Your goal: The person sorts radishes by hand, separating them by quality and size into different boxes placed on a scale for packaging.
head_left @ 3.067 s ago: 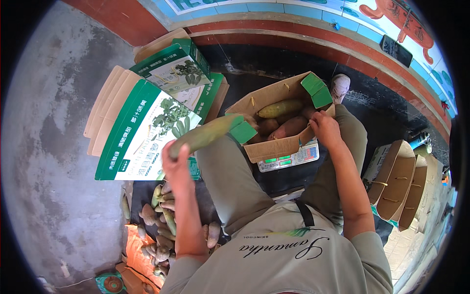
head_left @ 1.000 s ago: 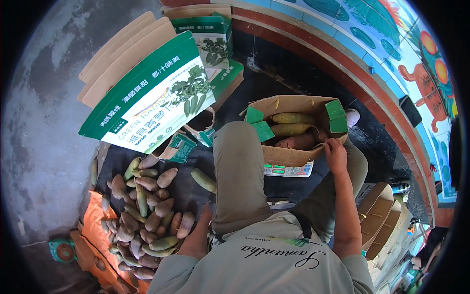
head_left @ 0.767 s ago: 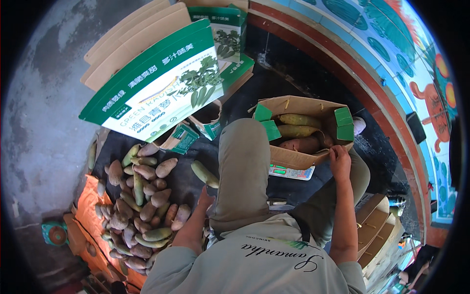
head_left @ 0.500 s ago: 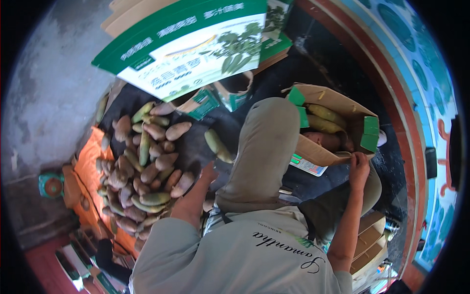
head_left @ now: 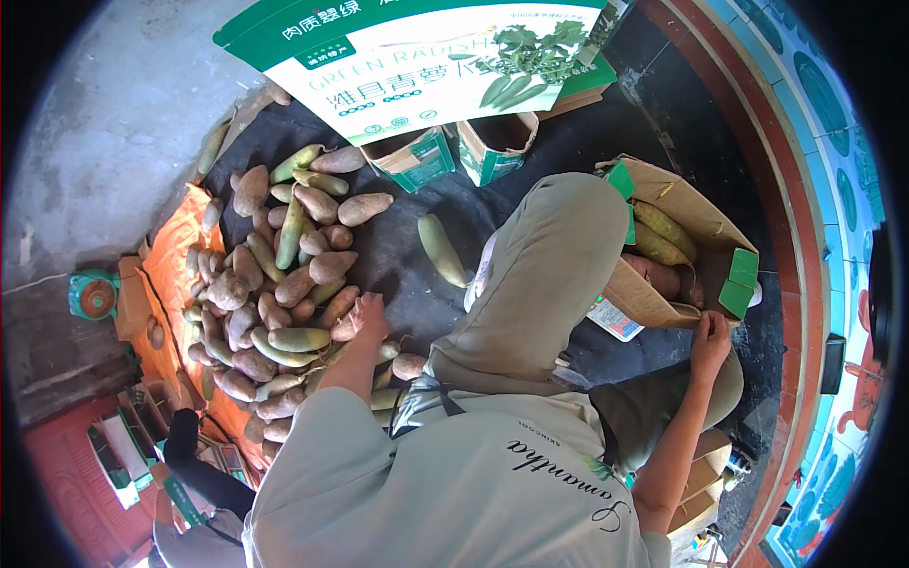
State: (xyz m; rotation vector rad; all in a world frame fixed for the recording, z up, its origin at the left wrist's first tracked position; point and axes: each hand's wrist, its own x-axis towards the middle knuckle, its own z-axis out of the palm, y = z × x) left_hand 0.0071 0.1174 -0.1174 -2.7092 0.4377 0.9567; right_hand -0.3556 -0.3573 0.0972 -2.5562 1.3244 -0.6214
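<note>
While a dark ground sheet (head_left: 393, 275) spreads between the wall and the wearer's legs, the biggest thing on it is a green-and-white printed carton (head_left: 426, 80) at the top, a radish plant pictured on its side. Left of the legs, a loose pile of sweet potatoes and green radishes (head_left: 295, 284) covers much of the sheet and runs onto an orange sheet (head_left: 175, 244). To the right, near the wearer's bent knees, an open cardboard carton (head_left: 644, 295) stands tilted in view, with green end flaps; green radishes (head_left: 663, 232) and a reddish sweet potato (head_left: 655, 276) lie inside it. Two smaller open boxes (head_left: 426, 166) stand side by side below the printed carton. A weighing scale (head_left: 615, 319) shows partly from under the open carton.

The right hand (head_left: 710, 343) is at that carton's near corner, its fingers pinched on the rim. The left hand (head_left: 367, 317) is over the right edge of the pile, at a pinkish sweet potato (head_left: 345, 328); whether its fingers have closed on it I cannot tell. A lone green radish (head_left: 441, 251) lies apart from the pile, just beside the left leg.
</note>
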